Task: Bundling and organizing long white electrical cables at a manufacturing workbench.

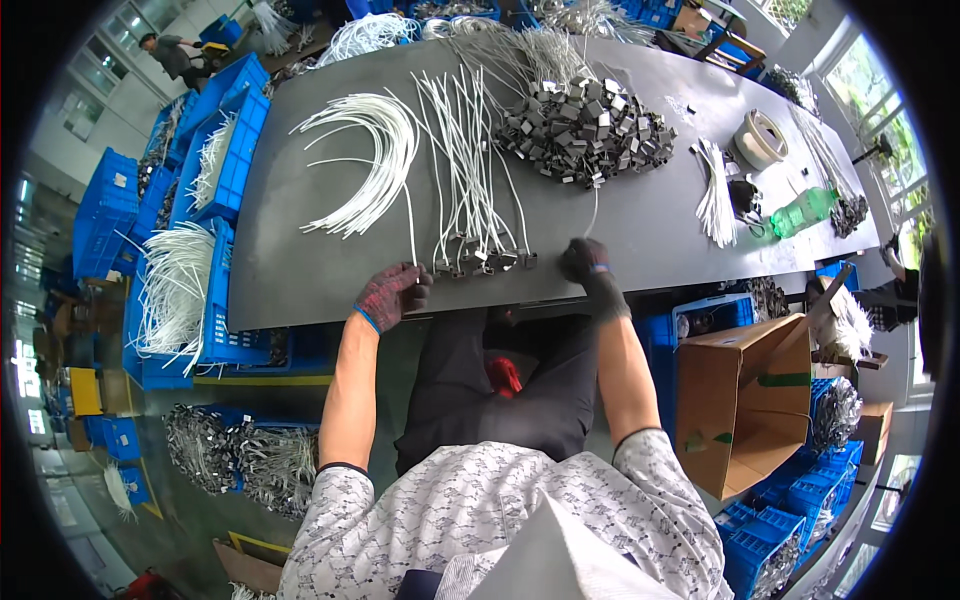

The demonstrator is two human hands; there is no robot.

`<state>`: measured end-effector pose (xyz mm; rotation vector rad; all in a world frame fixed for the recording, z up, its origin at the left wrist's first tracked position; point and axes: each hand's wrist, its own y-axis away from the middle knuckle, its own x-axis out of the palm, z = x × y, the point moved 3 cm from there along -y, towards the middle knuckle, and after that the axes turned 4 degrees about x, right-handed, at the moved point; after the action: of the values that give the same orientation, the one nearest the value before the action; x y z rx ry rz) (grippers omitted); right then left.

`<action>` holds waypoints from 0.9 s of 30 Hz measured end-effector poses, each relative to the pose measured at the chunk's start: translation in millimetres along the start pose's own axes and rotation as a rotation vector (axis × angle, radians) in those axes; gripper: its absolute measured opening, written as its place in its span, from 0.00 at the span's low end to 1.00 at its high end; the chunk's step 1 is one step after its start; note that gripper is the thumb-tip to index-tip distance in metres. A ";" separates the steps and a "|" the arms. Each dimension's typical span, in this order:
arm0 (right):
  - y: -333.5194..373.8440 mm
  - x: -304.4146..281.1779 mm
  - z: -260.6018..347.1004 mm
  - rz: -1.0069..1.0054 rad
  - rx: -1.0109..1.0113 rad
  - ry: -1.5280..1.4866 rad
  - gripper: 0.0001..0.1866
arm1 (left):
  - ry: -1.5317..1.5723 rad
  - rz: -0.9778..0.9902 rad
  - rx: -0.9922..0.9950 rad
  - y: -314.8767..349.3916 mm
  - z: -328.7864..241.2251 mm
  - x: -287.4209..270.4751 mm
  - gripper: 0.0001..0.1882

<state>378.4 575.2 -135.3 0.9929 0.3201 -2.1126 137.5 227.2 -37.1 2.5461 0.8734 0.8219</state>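
My left hand (pixel 395 294), in a dark knitted glove, pinches the end of a white cable (pixel 410 225) at the table's near edge. That cable runs up to a curved bundle of white cables (pixel 395 140). Beside it lies a straighter row of white cables (pixel 465 170), with small dark metal clips (pixel 485 258) at their near ends. My right hand (pixel 588 268), also gloved, is closed at the near edge. A thin pale cable (pixel 596 208) reaches from it to a large heap of grey metal clips (pixel 585 130); the fingertips are partly hidden.
Blue crates with white cables (pixel 175 290) stand left of the grey table (pixel 290 265). On its right are a cable bundle (pixel 715 195), a green plastic bottle (pixel 803 212) and a tape-like roll (pixel 760 140). An open cardboard box (pixel 745 405) stands beside my right arm.
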 end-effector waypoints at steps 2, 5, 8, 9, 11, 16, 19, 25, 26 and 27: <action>60.6 -9.4 -40.9 0.013 0.160 -0.522 0.08 | 0.110 0.054 0.028 -7.0 -8.3 6.7 0.09; 185.2 -7.4 -88.7 -0.261 0.046 -0.113 0.17 | 0.245 0.088 0.047 -16.2 -9.3 18.2 0.09; 344.7 10.2 -122.2 -0.050 0.385 0.387 0.15 | 0.249 0.164 0.011 -44.6 14.2 47.6 0.09; 395.5 23.6 -146.1 0.208 0.583 0.372 0.14 | 0.223 0.247 -0.030 -58.2 30.1 70.4 0.09; 490.1 56.7 -195.1 0.408 0.562 0.460 0.14 | 0.184 0.274 -0.100 -73.3 61.2 137.1 0.09; 451.7 37.7 -91.2 0.051 0.642 0.120 0.16 | 0.092 0.241 -0.110 -92.7 126.4 242.6 0.05; 405.8 23.4 -76.5 -0.016 0.447 0.226 0.14 | 0.180 0.186 0.023 -104.3 134.9 283.8 0.05; 374.1 -4.2 -72.8 0.064 0.450 0.386 0.14 | 0.251 -0.143 0.633 -126.1 12.3 270.0 0.06; 380.1 -3.4 -81.3 0.113 0.494 0.401 0.14 | 0.278 -0.139 0.658 -121.8 -7.4 265.0 0.05; 388.1 -1.5 -90.7 0.163 0.533 0.417 0.15 | 0.304 -0.138 0.686 -115.2 -22.9 259.8 0.05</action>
<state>712.8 359.6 -159.6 1.7137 -0.1367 -1.8635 239.2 483.7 34.6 2.9050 1.6487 1.0153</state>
